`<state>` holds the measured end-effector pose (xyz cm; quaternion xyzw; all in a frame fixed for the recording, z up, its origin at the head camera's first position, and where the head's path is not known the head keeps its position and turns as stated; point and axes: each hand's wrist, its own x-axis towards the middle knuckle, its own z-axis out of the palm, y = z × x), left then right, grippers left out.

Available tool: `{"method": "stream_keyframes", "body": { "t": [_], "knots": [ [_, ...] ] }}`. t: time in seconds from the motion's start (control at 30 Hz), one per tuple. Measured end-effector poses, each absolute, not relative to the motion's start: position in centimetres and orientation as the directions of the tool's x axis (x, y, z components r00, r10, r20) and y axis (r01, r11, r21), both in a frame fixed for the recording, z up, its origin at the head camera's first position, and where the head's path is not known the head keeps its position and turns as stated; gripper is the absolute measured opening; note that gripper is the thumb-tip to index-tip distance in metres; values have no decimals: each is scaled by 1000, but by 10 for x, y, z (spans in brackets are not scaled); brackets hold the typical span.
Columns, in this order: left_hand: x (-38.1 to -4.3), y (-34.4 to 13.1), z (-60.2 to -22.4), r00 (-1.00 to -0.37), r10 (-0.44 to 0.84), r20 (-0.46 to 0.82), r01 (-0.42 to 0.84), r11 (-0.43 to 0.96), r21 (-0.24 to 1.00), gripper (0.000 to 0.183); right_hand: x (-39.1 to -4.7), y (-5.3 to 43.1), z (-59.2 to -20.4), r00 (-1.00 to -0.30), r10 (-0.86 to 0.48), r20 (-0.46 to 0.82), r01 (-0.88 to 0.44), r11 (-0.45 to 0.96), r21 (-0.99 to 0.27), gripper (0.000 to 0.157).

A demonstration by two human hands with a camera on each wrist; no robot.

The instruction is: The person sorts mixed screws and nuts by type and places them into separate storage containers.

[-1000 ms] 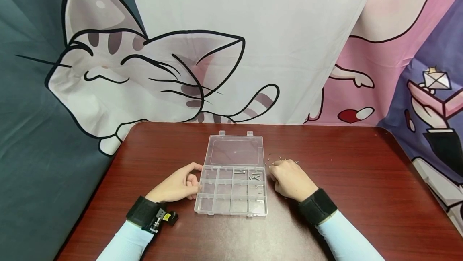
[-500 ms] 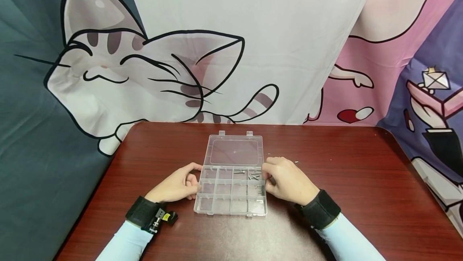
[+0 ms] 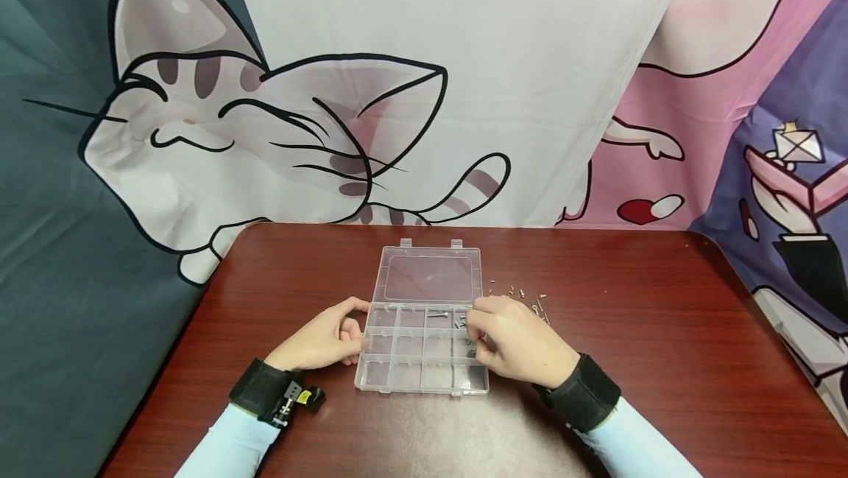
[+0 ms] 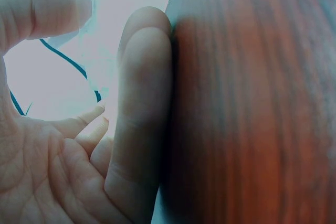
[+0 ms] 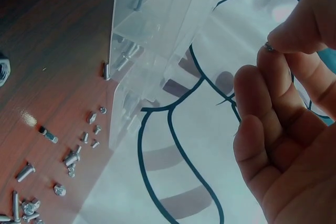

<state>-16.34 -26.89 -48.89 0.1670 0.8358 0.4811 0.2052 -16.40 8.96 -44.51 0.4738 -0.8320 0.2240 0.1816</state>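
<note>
A clear plastic compartment box (image 3: 405,370) lies on the table with its lid (image 3: 433,279) laid back, away from the person. My left hand (image 3: 321,336) holds the box by its left edge, thumb and index finger against the side. The left wrist view shows that thumb (image 4: 47,11) at the clear plastic. My right hand (image 3: 523,338) is over the right-hand compartments. Between its thumb and index finger it pinches a tiny metal screw (image 5: 269,46), mostly hidden by the fingertips. Several screws (image 3: 438,314) lie in the top row of compartments; the right hand partly covers others.
Loose small screws (image 3: 539,308) are scattered on the table right of the box. A nut (image 5: 4,71) shows at the edge of the right wrist view. The brown wooden table (image 3: 662,360) ends at a printed cloth (image 3: 530,95) behind.
My right hand has moved left from the loose screws to above the box's right compartments, uncovering the screws on the table. The left hand and the box have stayed in place.
</note>
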Motion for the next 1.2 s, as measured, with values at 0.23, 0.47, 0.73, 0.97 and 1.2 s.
{"method": "stream_keyframes", "body": {
  "t": [0.23, 0.47, 0.73, 0.97, 1.2],
  "knots": [
    [-163, -269, -489, -856, 483, -184, 69, 460, 885, 59, -163, 90, -446, -488, -732, 476, -869, 458, -186, 21],
    [-164, -270, -490, -858, 481, -181, 69, 457, 887, 59, -158, 93, -449, -552, -778, 299, -834, 521, -182, 111],
    [-162, -269, -488, -867, 459, -194, 85, 520, 850, 58, -164, 101, -452, -594, -754, 280, -803, 574, -160, 114],
    [-160, -268, -486, -886, 416, -207, 76, 570, 818, 59, -172, 108, -453, -609, -742, 280, -792, 589, -163, 106],
    [-161, -267, -487, -890, 404, -208, 72, 578, 813, 61, -183, 116, -459, -608, -714, 349, -789, 592, -163, 69]
  ]
}}
